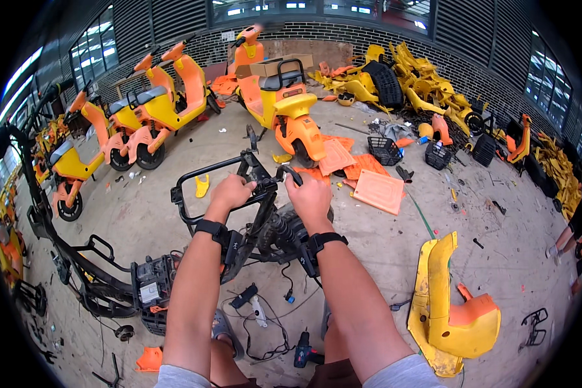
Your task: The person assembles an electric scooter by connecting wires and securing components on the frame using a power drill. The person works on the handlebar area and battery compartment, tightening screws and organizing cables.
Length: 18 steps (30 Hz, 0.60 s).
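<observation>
In front of me stands a stripped black scooter frame (260, 216) with a looped rack bar (189, 173), a coil shock absorber (279, 227) and a dark wheel under my right forearm. My left hand (230, 193) is closed at the frame's upper bracket, its fingertips partly hidden. Just right of it, my right hand (310, 198) grips a short curved black handle (290, 172) at the top of the frame. Both wrists wear black straps. Below the frame, a cordless drill (302, 352) lies by my feet among loose cables (268, 354).
A second black frame (77, 262) stands at left. Yellow and orange body panels (456, 313) lie at right. Behind are orange-yellow scooters (187, 97), an orange flat panel (377, 191), black baskets (384, 150) and a yellow panel heap (420, 77). Another person's leg (562, 240) shows at far right.
</observation>
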Tool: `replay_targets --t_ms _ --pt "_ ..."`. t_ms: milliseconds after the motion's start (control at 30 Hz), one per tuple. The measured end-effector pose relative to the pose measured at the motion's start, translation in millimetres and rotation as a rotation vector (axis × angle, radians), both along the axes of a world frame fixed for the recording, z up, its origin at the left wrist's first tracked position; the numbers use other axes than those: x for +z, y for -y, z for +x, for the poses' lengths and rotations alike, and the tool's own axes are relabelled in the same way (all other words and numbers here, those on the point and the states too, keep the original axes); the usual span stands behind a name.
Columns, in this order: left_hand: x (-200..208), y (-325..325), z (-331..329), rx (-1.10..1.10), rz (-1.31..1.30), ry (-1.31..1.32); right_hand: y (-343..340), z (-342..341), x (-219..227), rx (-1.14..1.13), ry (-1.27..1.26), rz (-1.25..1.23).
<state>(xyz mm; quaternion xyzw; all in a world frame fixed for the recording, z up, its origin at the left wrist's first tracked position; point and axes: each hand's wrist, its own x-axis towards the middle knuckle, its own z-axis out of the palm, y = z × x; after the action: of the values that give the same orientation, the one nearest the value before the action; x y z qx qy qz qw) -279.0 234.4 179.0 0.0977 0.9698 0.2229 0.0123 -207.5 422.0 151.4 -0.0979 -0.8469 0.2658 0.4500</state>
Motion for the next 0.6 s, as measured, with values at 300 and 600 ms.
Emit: replay_targets --t_ms 300,600 --pt "10.4 -7.0 18.3 0.066 -0.062 -0.001 2.8 1.5 -0.8 -0.006 0.039 -0.008" --pt "14.2 -10.6 26.8 0.092 -0.086 -0.021 4.0 3.8 0.0 -0.031 0.038 0.032"
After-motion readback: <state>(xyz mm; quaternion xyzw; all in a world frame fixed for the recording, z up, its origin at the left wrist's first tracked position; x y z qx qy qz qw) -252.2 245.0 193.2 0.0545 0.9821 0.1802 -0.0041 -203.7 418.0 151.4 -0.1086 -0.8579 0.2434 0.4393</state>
